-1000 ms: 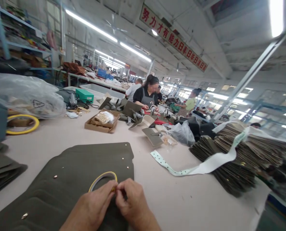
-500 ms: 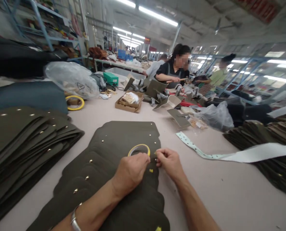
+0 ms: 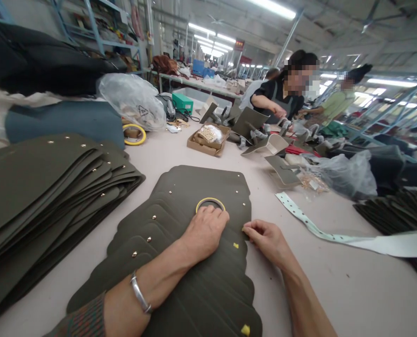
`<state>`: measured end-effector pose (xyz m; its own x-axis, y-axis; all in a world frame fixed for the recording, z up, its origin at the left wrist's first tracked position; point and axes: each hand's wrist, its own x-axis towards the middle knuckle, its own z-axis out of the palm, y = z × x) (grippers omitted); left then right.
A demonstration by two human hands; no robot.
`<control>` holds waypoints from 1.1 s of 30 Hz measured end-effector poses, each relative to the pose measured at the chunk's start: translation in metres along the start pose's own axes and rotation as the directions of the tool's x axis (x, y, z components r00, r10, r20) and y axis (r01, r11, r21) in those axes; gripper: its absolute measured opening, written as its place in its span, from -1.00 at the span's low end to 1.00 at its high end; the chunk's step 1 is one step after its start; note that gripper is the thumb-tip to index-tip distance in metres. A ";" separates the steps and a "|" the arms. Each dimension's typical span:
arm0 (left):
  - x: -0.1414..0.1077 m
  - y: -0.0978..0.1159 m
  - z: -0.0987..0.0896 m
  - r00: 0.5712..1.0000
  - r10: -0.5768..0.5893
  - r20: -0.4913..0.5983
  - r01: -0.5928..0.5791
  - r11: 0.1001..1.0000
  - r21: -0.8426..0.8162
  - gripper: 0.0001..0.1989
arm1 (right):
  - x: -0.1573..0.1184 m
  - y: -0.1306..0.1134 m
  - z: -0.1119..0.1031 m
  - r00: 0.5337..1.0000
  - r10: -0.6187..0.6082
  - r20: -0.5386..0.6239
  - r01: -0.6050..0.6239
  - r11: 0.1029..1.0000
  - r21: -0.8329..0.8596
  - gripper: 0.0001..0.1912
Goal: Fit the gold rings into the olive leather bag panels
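Observation:
Overlapping dark olive panels (image 3: 197,180) with small metal studs are fanned out on the table in front of me. My left hand (image 3: 206,234) lies over them, its fingers curled onto the near side of a yellow-edged roll of tape (image 3: 211,199). At the right edge of the panels, my right hand (image 3: 269,239) pinches a tiny yellow piece of tape (image 3: 243,229) between thumb and forefinger. Another yellow tape piece (image 3: 236,245) sticks to a panel just left of that hand, and a further yellow piece (image 3: 245,330) is near the bottom edge.
More studded panels (image 3: 54,187) are stacked on the left. Behind stand a second tape roll (image 3: 135,142), a cardboard box (image 3: 203,148) of gold parts and a plastic bag (image 3: 134,100). A pale dotted strip (image 3: 307,229) crosses the right side. A co-worker (image 3: 279,100) stands across the table.
The view has shifted, so everything sits further right. My left hand has flattened down over the tape roll; my right hand has come away from it to the panels' edge.

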<state>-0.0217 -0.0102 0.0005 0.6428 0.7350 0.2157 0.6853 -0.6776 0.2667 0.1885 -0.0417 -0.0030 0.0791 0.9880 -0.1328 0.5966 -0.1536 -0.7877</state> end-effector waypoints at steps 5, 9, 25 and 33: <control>-0.001 0.000 0.001 1.000 0.010 0.001 -0.010 1.000 -0.016 -0.84 | 0.000 -0.005 0.004 0.993 -0.112 -0.046 0.101 0.974 -0.202 -0.79; -0.002 -0.001 0.002 1.000 0.002 0.002 -0.002 1.000 -0.027 -0.82 | -0.001 -0.002 0.003 0.988 -0.111 -0.108 0.090 0.979 -0.182 -0.74; 0.001 -0.001 -0.003 0.993 0.055 -0.107 -0.064 0.995 -0.079 -0.85 | -0.003 -0.009 0.007 0.977 -0.211 -0.038 0.187 0.926 -0.329 -0.79; 0.001 -0.004 -0.004 0.974 0.136 -0.179 -0.167 0.971 -0.171 -0.81 | -0.010 -0.013 -0.006 0.963 -0.132 0.234 0.174 0.970 -0.170 -0.78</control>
<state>-0.0248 -0.0068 0.0037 0.6581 0.6283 0.4150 0.4998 -0.7767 0.3833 0.1846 -0.0492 0.0117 -0.1896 0.9679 -0.1652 0.7282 0.0258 -0.6849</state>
